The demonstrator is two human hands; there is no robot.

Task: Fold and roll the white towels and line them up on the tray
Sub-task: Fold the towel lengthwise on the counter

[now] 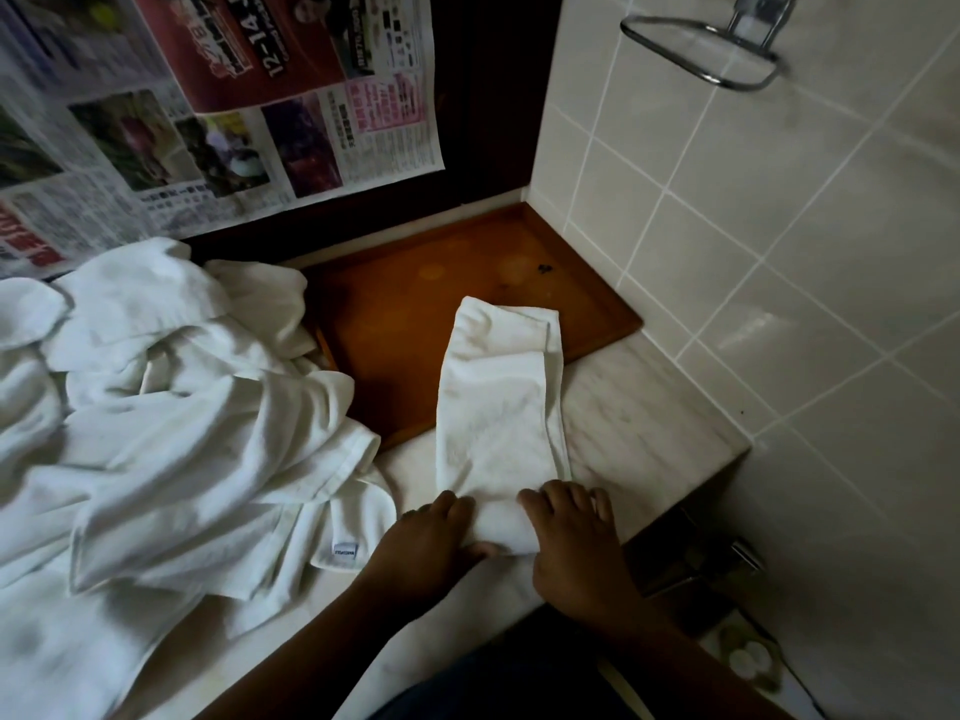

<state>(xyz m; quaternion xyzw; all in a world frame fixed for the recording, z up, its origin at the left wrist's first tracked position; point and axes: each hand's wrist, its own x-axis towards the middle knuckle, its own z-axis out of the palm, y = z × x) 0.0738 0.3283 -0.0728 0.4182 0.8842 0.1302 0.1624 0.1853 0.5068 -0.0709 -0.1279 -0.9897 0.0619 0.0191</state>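
The left hand (pixel 434 535) and right hand (pixel 574 543) curl fingers (pixel 540 504) round one folded towel (pixel 498 407), partly on one tray (pixel 457 288).

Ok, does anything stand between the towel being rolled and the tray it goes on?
Nothing visible does. The folded towel already lies with its far end on the tray, bare beyond it. The pile of loose towels only overlaps the tray's left edge.

The folded towel (pixel 498 407) spans the tray (pixel 405 314)'s near edge and the counter (pixel 639 423), with the towel pile (pixel 171 407) at left. The left hand (pixel 431 543) and right hand (pixel 571 537) hold its near end.
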